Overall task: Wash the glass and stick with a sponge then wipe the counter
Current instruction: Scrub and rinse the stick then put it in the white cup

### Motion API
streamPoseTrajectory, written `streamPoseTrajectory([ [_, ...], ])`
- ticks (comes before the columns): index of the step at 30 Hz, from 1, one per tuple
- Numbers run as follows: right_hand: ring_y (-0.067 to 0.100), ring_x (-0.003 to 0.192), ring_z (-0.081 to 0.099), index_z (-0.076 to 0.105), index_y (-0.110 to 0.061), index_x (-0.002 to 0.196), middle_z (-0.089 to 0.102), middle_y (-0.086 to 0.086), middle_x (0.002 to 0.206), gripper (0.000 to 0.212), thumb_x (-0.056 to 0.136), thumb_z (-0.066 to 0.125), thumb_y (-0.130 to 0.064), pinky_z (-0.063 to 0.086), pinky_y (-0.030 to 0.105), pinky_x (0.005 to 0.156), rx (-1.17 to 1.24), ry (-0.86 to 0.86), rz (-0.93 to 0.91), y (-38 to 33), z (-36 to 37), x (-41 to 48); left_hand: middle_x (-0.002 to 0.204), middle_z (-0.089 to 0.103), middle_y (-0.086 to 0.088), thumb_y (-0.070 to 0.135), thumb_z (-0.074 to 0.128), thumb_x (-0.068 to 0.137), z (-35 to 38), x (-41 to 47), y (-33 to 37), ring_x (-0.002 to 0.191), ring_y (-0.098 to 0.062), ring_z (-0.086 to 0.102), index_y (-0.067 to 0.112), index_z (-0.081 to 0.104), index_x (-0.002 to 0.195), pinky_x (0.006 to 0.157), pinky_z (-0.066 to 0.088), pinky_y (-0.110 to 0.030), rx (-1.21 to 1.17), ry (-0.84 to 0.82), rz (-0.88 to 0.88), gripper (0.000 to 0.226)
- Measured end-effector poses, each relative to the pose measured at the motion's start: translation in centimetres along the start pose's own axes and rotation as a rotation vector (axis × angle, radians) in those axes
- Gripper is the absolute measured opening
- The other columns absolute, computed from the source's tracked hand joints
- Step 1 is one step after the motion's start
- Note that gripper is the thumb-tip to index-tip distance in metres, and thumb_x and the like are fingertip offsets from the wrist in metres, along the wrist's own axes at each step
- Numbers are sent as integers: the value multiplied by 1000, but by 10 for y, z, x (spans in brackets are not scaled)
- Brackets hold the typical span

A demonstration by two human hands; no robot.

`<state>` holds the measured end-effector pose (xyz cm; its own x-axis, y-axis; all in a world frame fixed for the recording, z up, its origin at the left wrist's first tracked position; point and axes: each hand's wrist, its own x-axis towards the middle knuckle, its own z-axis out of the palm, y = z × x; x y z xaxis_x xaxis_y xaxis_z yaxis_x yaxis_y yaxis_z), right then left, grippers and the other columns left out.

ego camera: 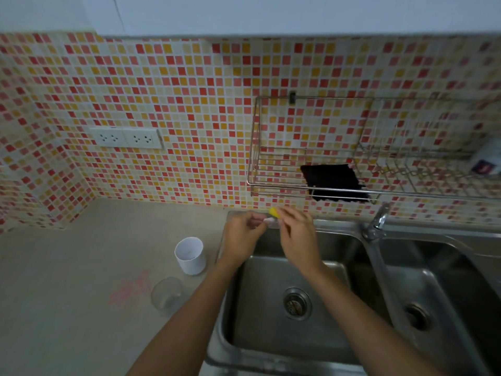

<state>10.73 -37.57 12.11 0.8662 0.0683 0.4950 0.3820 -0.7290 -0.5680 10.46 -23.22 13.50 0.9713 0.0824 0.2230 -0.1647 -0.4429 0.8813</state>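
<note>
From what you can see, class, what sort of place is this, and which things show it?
Most likely a home kitchen: a steel double sink with a tap, a wire dish rack on a mosaic-tiled wall, and a counter.

Nothing readable anywhere here. The white bottle at the right edge has a purple label, but it's way too blurry to make out any letters or brand.
</note>
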Motion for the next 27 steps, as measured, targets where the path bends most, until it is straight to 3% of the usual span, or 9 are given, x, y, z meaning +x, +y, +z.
streamPoseTrajectory([
  [3, 27, 116, 48, 59, -10, 128, 60, 6, 127, 36, 92, 55, -7, 39, 33, 101, -31, 22, 91, 21, -6, -9, 79, 71, 12, 20, 71, 85, 25, -6, 13, 73, 3, 66, 15, 73, 90, 69, 53, -11, -25, 31, 13, 8],
  [7, 21, 112, 49, 61, -12, 127, 60, 3, 124, 37, 91, 58, -5, 38, 25, 98, -42, 8, -28, 35, -17, -20, 79, 72, 7, 18, 71, 85, 48, -10, 12, 72, 0, 67, 12, 72, 92, 70, 56, -17, -39, 76, -5, 9],
  [11, 21, 110, 50, 62, -14, 125, 62, 4, 122, 36, 90, 59, -4, 46, 33, 98, -7, 59, 178, 57, -31, -19, 78, 70, 9, 18, 71, 86, 68, -17, 19, 73, 3, 66, 14, 72, 93, 67, 53, -10, -35, 92, -37, 8],
  [15, 20, 110, 49, 61, -14, 127, 61, 3, 119, 39, 89, 60, -4, 41, 27, 98, 48, 40, 0, 47, -32, -30, 78, 73, 6, 17, 71, 85, 79, -15, 21, 74, -5, 70, 12, 73, 90, 71, 57, -20, -71, 88, -44, 7],
  [19, 22, 109, 53, 60, -13, 126, 62, 4, 119, 37, 90, 60, -6, 50, 39, 94, 67, 57, 165, 71, -40, -25, 79, 72, 5, 17, 72, 85, 87, -17, 23, 75, -7, 69, 12, 72, 92, 70, 55, -17, -67, 89, -87, 8],
  [24, 17, 111, 47, 60, -17, 128, 60, -2, 124, 46, 84, 68, -7, 38, 21, 95, 28, 13, -10, 67, -43, -30, 82, 75, -5, 12, 69, 86, 96, -11, 23, 80, -18, 72, 9, 73, 88, 79, 58, -31, -215, 31, -130, 6],
  [27, 20, 108, 50, 64, -17, 122, 64, -2, 119, 46, 78, 73, -3, 45, 29, 93, -69, 12, -36, 80, -50, -18, 83, 76, -7, 11, 71, 84, 101, -9, 25, 82, -22, 73, 7, 74, 87, 85, 58, -36, -284, -15, -170, 6],
])
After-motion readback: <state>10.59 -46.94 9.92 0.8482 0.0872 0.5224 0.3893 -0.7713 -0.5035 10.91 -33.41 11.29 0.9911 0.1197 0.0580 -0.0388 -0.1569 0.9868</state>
